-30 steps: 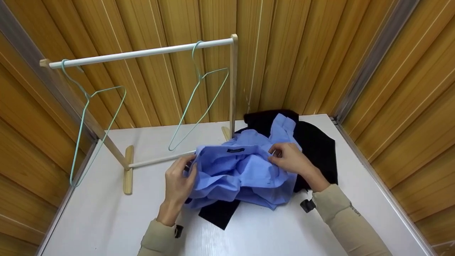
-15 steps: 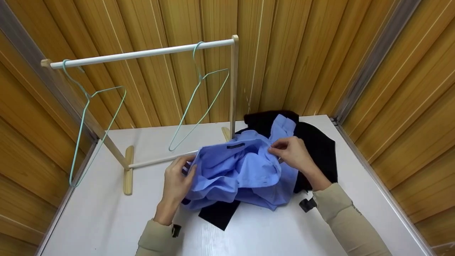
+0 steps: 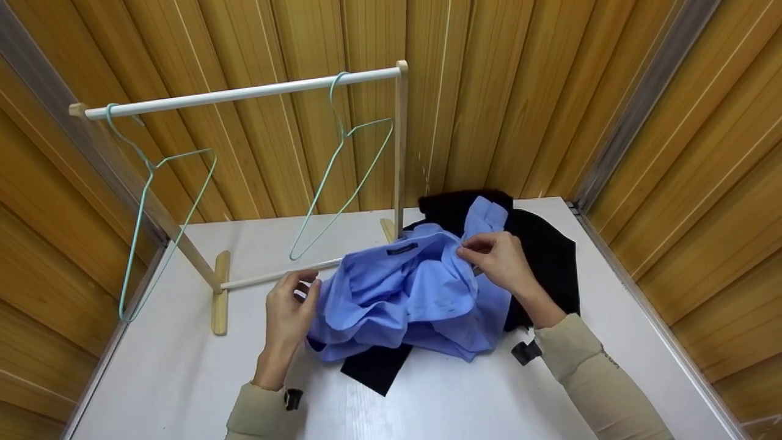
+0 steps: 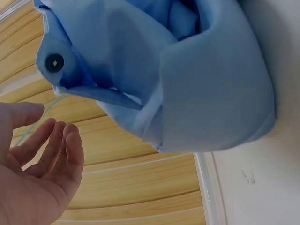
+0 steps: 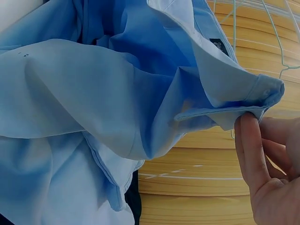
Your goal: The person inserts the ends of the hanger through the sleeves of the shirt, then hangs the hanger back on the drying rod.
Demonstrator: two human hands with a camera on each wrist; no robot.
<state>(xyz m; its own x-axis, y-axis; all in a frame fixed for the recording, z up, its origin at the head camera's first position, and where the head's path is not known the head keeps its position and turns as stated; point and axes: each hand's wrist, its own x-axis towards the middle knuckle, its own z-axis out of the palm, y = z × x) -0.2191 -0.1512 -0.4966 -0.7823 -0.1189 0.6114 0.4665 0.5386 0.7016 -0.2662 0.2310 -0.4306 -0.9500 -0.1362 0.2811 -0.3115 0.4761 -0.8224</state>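
Note:
A blue button-up shirt [image 3: 379,318] lies bunched up, its neck opening facing up and a dark label [image 3: 402,249] inside the collar. My right hand [image 3: 504,263] pinches the collar edge at the right; the right wrist view shows thumb and fingers on the collar fabric [image 5: 267,91]. At the shirt's left side is my left hand [image 3: 290,315]. In the left wrist view its fingers [image 4: 70,154] are loosely bent and hold nothing, a small gap away from a collar corner with a dark button [image 4: 55,63].
Black garments [image 3: 544,256] lie under and behind the shirt; a black piece [image 3: 377,368] sticks out in front. At the left stands a rack with a white rail [image 3: 244,93], bearing two mint wire hangers [image 3: 139,226]. Wood-patterned walls [image 3: 501,91] enclose the white table [image 3: 183,379].
My left hand has let go of the collar and moved left and down. My right hand has shifted up and slightly left, lifting the collar edge; the shirt's left side has sagged.

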